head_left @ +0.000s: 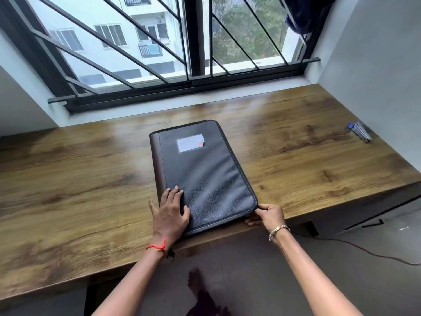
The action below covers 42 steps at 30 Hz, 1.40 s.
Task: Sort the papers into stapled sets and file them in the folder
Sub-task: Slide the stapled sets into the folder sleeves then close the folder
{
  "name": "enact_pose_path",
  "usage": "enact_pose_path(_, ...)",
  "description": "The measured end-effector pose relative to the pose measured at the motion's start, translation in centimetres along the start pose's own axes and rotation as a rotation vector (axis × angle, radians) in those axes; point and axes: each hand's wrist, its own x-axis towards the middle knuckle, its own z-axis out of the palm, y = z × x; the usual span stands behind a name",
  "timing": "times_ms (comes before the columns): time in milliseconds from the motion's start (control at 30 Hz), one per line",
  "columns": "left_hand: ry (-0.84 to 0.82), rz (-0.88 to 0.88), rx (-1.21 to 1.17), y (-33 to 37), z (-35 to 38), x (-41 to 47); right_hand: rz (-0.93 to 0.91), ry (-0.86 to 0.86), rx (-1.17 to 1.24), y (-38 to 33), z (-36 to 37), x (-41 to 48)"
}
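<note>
A closed black leather folder (206,172) with a zip edge and a small label window lies on the wooden desk (79,174), its near end at the desk's front edge. My left hand (169,212) rests flat on the folder's near left corner, fingers straight. My right hand (266,215) pinches the folder's near right corner at the zip edge. A stapler (360,131) with a blue end lies far right on the desk. No papers are visible.
A barred window (159,53) runs along the desk's far side. Walls close in on the left and right. A dark cloth (305,12) hangs at the upper right. A cable (364,249) trails on the floor under the desk.
</note>
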Motion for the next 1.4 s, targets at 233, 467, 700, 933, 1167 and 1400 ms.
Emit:
enact_pose_path(233,0.025,0.023,0.034,-0.5,0.0,1.3,0.099,-0.106,-0.008,-3.0,-1.5,2.4)
enact_pose_path(467,0.080,0.055,0.043,-1.1,-0.1,3.6,0.121,-0.219,-0.315,-7.5,-0.8,6.1)
enact_pose_path(700,0.043,0.106,0.038,-2.6,0.9,7.7,0.172,-0.315,-0.422,-9.8,1.5,9.5)
enact_pose_path(933,0.039,0.166,0.026,-3.5,1.4,10.6,0.117,-0.341,-0.455,-10.7,2.9,12.1)
enact_pose_path(1167,0.037,0.157,-0.010,-4.0,1.8,12.2,0.077,-0.375,-0.494,-11.5,3.8,14.4)
enact_pose_path(1400,0.054,0.130,-0.028,-3.2,2.2,13.8,0.067,-0.423,-0.579,-13.1,5.3,16.8)
